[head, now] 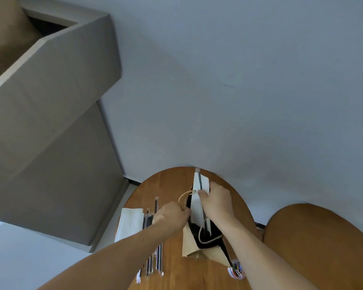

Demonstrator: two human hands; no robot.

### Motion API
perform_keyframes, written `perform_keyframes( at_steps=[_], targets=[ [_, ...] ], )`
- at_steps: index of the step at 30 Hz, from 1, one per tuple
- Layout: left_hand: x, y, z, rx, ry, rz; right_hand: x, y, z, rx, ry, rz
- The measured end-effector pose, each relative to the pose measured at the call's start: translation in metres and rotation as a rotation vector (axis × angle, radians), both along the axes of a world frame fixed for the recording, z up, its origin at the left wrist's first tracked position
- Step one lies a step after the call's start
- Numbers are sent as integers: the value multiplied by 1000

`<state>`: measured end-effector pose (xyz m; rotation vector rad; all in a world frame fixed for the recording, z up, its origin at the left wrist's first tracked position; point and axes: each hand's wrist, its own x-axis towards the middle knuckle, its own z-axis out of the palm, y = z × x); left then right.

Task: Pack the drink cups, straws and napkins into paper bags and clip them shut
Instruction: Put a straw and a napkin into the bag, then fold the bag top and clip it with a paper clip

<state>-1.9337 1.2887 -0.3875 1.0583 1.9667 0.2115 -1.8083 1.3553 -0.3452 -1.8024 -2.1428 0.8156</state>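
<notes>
A brown paper bag (192,245) stands open on the round wooden table (168,185), its dark inside showing. My left hand (172,215) grips the bag's rim by the rope handle (184,196). My right hand (217,203) holds a white napkin (197,197) together with a wrapped black straw (200,178), their lower ends inside the bag's mouth. A second rope handle (205,235) hangs over the opening. I cannot see any drink cup.
A stack of white napkins (130,222) and several wrapped straws (153,258) lie on the table's left side. A small box of coloured paper clips (237,270) sits at the front right. A second wooden surface (314,243) is at right; a grey cabinet (50,143) at left.
</notes>
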Motion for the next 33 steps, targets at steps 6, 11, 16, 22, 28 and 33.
perform_keyframes(
  at_steps=[6,11,16,22,28,33],
  targets=[
    [0,6,6,39,38,-27,21,-16,2,-177,-112,106],
    [-3,5,6,53,25,-7,13,-9,-12,-283,-292,117],
    [-11,-2,4,81,33,9,-8,-5,-47,-406,-375,152],
    [-17,-12,-5,79,32,30,-14,4,-82,-492,-394,95],
    [-23,-14,-14,94,2,73,-11,9,-108,-505,-438,119],
    [-24,-10,-18,106,-8,81,-7,8,-113,-440,-439,92]
  ],
)
